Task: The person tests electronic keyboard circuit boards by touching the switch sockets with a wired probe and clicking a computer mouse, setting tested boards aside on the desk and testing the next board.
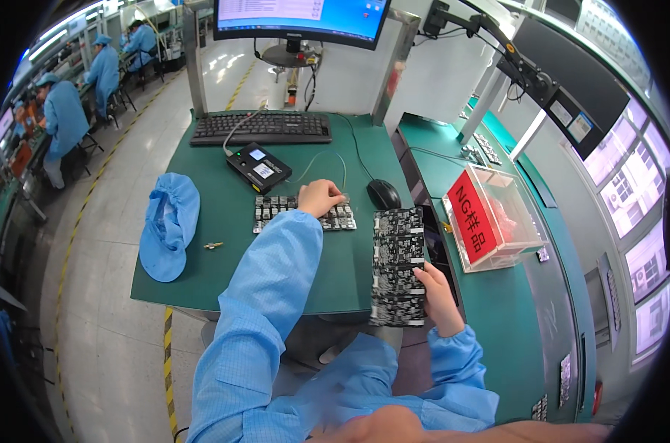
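My left hand (322,198) is closed in a pinch over a panel of small circuit boards (273,213) lying flat on the green-topped table. A thin pale cable (343,168) loops from near a small black box with a lit screen (259,167) down to my left fingertips; its tip is hidden there. My right hand (440,301) grips the right edge of a black circuit board panel (398,269), held up past the table's right front corner. Between the two panels and the keyboard sits a black mouse (384,194).
A blue cloth cap (169,227) and a small brass-coloured part (213,245) lie on the left of the table (224,282). Behind are a keyboard (261,128) and monitor (298,18). A clear box with a red label (490,218) stands on the right bench. Co-workers sit far left.
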Motion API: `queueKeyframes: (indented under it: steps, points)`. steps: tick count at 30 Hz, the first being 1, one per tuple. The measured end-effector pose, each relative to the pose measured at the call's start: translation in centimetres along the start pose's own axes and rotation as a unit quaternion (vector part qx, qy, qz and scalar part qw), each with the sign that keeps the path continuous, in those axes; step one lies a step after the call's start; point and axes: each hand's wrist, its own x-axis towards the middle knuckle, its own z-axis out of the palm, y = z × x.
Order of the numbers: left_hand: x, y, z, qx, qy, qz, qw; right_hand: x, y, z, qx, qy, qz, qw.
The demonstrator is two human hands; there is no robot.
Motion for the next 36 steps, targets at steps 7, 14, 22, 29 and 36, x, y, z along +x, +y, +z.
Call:
queueKeyframes:
  steps: [7,14,22,29,36]
  points:
    - [0.1,-0.1,0.2,0.014,0.008,0.011,1.000,0.9,-4.6,-1.2,-0.045,0.099,-0.079,0.991]
    - [-0.2,0.2,0.2,0.002,0.004,0.011,1.000,0.5,2.7,-2.8,0.202,0.141,-0.188,0.951]
    - [-0.4,0.1,0.2,0.019,0.026,0.035,0.999,-0.8,3.6,-0.5,0.149,0.177,-0.184,0.955]
    - [0.0,-0.1,0.0,-0.010,0.001,-0.001,1.000,-3.3,-8.5,0.5,-0.492,-0.017,-0.310,0.813]
    - [-0.1,-0.3,0.1,-0.007,-0.001,0.001,1.000,-1.0,-10.6,0.3,-0.467,-0.314,-0.121,0.818]
